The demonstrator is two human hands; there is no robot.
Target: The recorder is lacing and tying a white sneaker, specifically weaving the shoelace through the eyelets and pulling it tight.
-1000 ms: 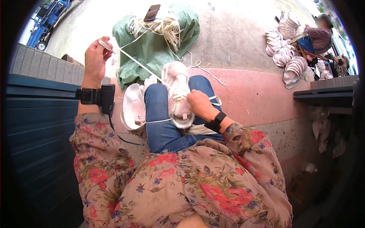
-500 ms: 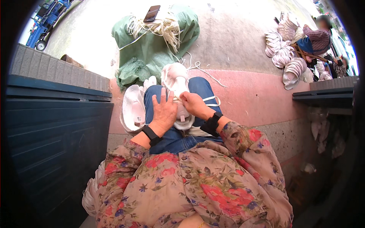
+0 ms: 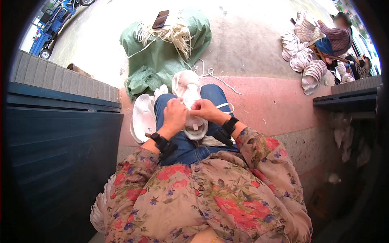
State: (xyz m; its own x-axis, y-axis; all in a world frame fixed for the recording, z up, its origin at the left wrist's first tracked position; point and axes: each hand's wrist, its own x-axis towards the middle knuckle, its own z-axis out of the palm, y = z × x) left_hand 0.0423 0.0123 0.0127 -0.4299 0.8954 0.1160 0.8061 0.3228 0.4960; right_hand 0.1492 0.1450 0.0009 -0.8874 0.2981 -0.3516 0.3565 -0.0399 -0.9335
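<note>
A pale pink and white sneaker (image 3: pixel 186 83) rests on my lap between my knees, its toe pointing away from me. My right hand (image 3: pixel 207 111) is closed in a pinch over the lacing, on a white shoelace (image 3: pixel 227 106) that loops out to the right over my knee. Curled over the left side of the lacing, my left hand (image 3: pixel 174 116) has its fingertips close to the right hand's; what they grip is hidden. The shoe's opening shows below both hands. Another pale shoe (image 3: pixel 142 117) lies beside my left knee.
Ahead stands a green-covered bundle (image 3: pixel 150 60) bearing a heap of white laces (image 3: pixel 180 38) and a phone (image 3: pixel 161 19). Dark blue panels (image 3: pixel 60 154) flank me at left. Stacks of pale shoe parts (image 3: pixel 314 75) and a seated person (image 3: pixel 338 38) are at far right.
My left hand's fingers, stretched out before, have curled in toward the lacing. The right hand stays pinched at nearly the same spot. The view has shifted slightly.
</note>
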